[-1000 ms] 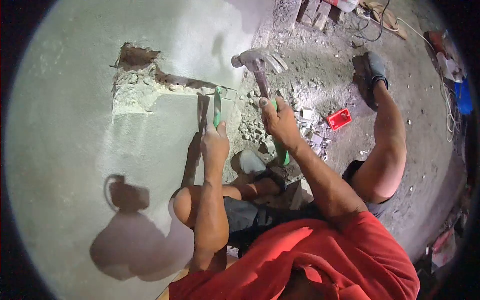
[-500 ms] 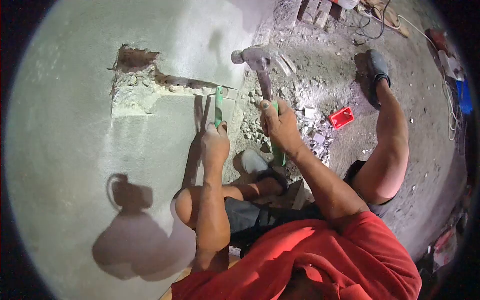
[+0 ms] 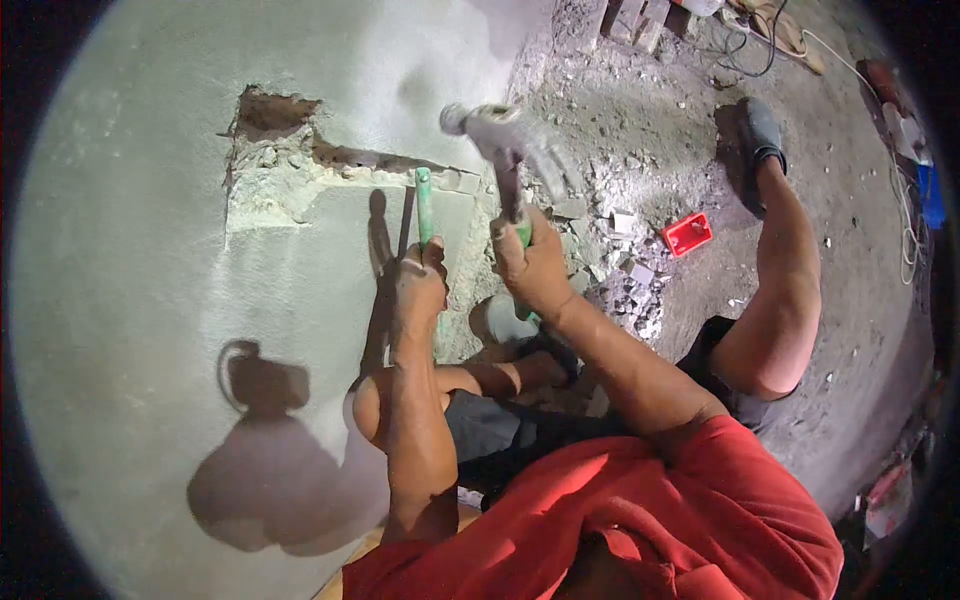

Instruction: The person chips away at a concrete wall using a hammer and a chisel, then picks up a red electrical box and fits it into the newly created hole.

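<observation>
My left hand (image 3: 420,285) is closed around a green chisel (image 3: 424,203), whose upper end stands just below the broken groove (image 3: 365,160) in the plastered wall (image 3: 150,300). Wrapped round the green handle of a claw hammer (image 3: 510,190), my right hand (image 3: 538,265) is to the right of the chisel. The hammer's head is raised and smeared by motion, up and to the right of the chisel's end and apart from it. At the groove's left end is a deeper hole (image 3: 272,115) with crumbled edges.
Rubble (image 3: 640,290) covers the floor along the wall's foot. A red electrical box (image 3: 686,234) lies among it. Blocks (image 3: 636,22) and cables (image 3: 765,60) are at the top right. My shod foot (image 3: 760,130) is planted on the right.
The hammer and my right hand have moved left, toward the chisel, and the hammer head has tilted. My left hand and the chisel have shifted slightly left.
</observation>
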A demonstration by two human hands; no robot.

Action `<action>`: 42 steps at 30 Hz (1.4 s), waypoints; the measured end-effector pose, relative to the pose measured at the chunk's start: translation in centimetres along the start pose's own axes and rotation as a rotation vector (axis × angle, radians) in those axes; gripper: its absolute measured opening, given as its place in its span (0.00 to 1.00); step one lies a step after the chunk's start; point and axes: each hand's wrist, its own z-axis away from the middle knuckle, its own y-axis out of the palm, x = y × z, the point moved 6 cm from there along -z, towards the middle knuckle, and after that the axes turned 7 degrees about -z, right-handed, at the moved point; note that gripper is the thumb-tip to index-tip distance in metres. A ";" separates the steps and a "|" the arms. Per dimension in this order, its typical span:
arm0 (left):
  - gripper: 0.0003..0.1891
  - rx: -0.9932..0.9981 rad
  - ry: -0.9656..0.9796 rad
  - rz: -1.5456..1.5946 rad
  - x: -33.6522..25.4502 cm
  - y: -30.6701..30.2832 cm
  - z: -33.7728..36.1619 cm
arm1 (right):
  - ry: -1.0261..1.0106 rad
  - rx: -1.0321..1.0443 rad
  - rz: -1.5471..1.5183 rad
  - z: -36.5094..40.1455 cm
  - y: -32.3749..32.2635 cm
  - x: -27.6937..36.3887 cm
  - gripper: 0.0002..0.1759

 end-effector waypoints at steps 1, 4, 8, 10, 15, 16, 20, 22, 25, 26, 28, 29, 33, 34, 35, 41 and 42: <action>0.24 -0.018 0.131 -0.017 1.0 0.4 -1.1 | 0.021 0.025 0.118 0.0 0.4 -0.7 0.29; 0.22 0.001 0.034 0.120 0.3 0.6 -0.4 | 0.232 0.323 0.411 -2.6 1.0 -4.8 0.31; 0.21 0.008 0.008 0.191 1.5 1.1 -1.1 | 0.034 0.273 0.417 -3.7 0.8 2.6 0.31; 0.21 0.071 0.032 0.325 2.5 1.4 -1.5 | 0.011 0.226 0.305 -2.5 0.8 4.2 0.29; 0.24 -0.130 0.205 -0.040 2.6 2.0 -2.7 | 0.082 0.207 0.330 -3.1 -0.7 -4.0 0.28; 0.25 -0.136 0.151 -0.021 2.7 2.1 -2.8 | 0.214 0.210 0.416 -3.5 -1.3 -4.5 0.27; 0.19 -0.123 0.160 0.022 3.7 2.9 -3.0 | 0.138 0.074 0.331 -3.5 -2.6 0.5 0.27; 0.19 -0.155 0.202 -0.001 3.1 2.5 -3.4 | 0.068 0.042 0.253 -3.1 -2.1 2.7 0.27; 0.19 -0.124 0.192 -0.021 3.0 2.5 -2.9 | -0.155 0.090 0.127 -1.9 -0.7 1.7 0.28; 0.19 -0.129 0.175 -0.020 2.9 2.4 -2.7 | -0.158 0.093 0.127 -2.6 -0.8 -0.5 0.28; 0.22 0.007 0.030 0.206 1.2 2.3 -1.0 | 0.212 0.296 0.572 -4.3 -0.6 -4.7 0.32; 0.21 -0.009 0.025 0.252 0.5 2.5 -1.0 | 0.214 0.298 0.581 -5.1 -1.3 -4.2 0.35; 0.16 0.331 -0.144 0.998 2.0 8.2 -3.2 | 0.171 0.128 0.476 -4.4 -3.1 -2.0 0.33; 0.14 0.331 -0.229 0.982 2.6 9.9 -3.9 | 0.162 0.119 0.482 -4.4 -3.8 -1.5 0.33; 0.15 0.350 -0.166 0.835 2.4 10.4 -3.5 | 0.149 0.096 0.456 -4.2 -4.5 -0.8 0.32; 0.15 -0.059 0.066 0.348 0.5 5.6 0.1 | 0.207 0.110 0.442 -3.8 -5.6 1.9 0.28; 0.15 -0.062 0.060 0.353 1.1 4.7 -0.2 | 0.208 0.118 0.445 -3.5 -5.4 1.7 0.28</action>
